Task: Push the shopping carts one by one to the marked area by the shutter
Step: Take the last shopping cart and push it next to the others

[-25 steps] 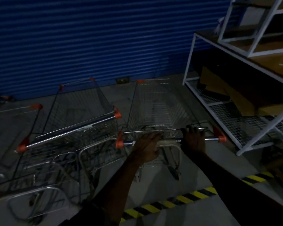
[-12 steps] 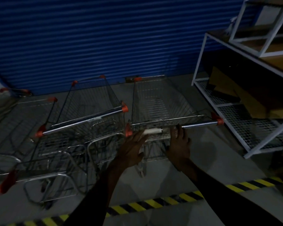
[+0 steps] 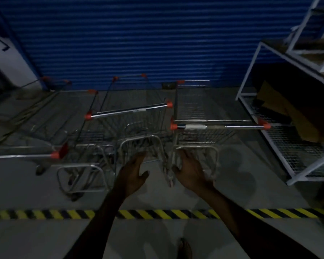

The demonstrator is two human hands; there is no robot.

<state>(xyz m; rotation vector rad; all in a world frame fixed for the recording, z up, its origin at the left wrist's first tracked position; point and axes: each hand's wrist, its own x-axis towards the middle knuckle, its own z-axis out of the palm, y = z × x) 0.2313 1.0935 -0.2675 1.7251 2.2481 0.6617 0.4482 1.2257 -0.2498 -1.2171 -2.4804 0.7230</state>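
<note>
- Sitting beyond the striped tape (image 3: 157, 214), the right-hand cart (image 3: 193, 109) is parked close to the blue shutter (image 3: 138, 34), so this one looks delivered.
- Other carts (image 3: 138, 124) stand just left of it; whether more remain to fetch cannot be seen.
- Its long axis runs near to far — nose toward the shutter, handle (image 3: 219, 126) nearest.
- Neither the left hand (image 3: 133, 174) nor the right hand (image 3: 190, 171) touches the handle — fingers spread, holding nothing.

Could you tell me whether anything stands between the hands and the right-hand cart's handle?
Nothing visible does. The left hand and right hand hang open on the near side of the handle; the neighbouring cart stands off to the left.
</note>
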